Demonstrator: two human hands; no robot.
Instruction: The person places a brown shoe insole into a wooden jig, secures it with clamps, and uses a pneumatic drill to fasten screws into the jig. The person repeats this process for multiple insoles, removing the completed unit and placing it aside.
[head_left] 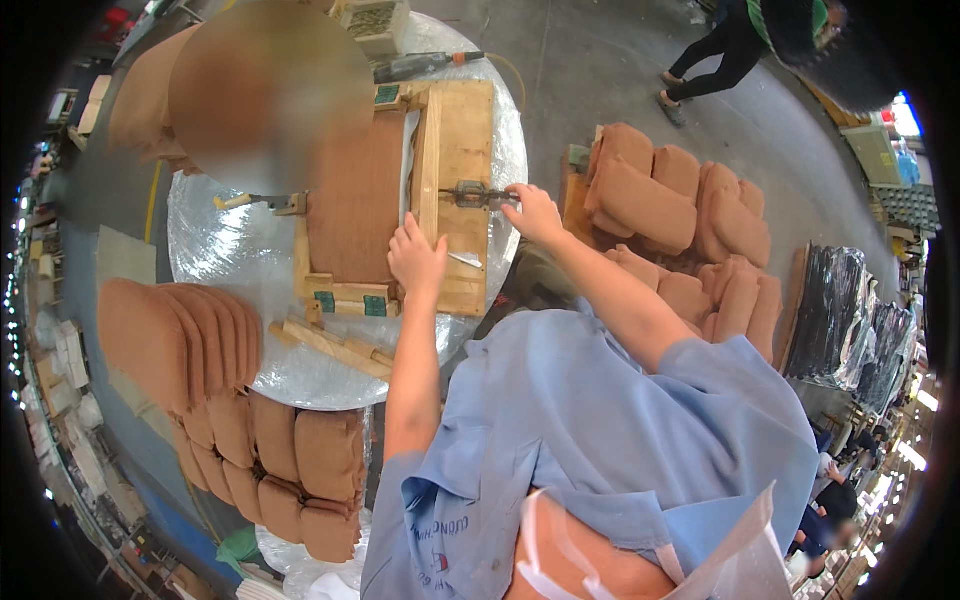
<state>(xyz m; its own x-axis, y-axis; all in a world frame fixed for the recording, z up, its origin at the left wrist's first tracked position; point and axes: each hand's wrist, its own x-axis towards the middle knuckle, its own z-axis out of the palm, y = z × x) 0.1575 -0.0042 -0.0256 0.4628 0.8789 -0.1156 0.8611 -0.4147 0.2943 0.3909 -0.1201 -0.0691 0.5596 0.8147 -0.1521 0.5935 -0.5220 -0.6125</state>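
Note:
A wooden jig [470, 120] lies on a round table wrapped in clear film. Inside its frame sits a brown flat panel [352, 215], with a pale wooden bar [429, 165] along its right side and a thin whitish strip [408, 150] between them. My left hand [418, 258] rests with fingers spread at the panel's edge, by the lower end of the strip. My right hand [535, 213] is closed round the handle of a metal toggle clamp [470, 194] fixed to the jig's right side. Another clamp [262, 203] is on the left side.
An air tool [425, 66] and a box of small fasteners [375, 22] lie beyond the jig. Loose wooden strips [335, 345] lie nearer. Stacks of brown padded pieces [180, 345] flank the table, more [640, 190] at right. A person [735, 45] stands far right. A blur hides the upper left.

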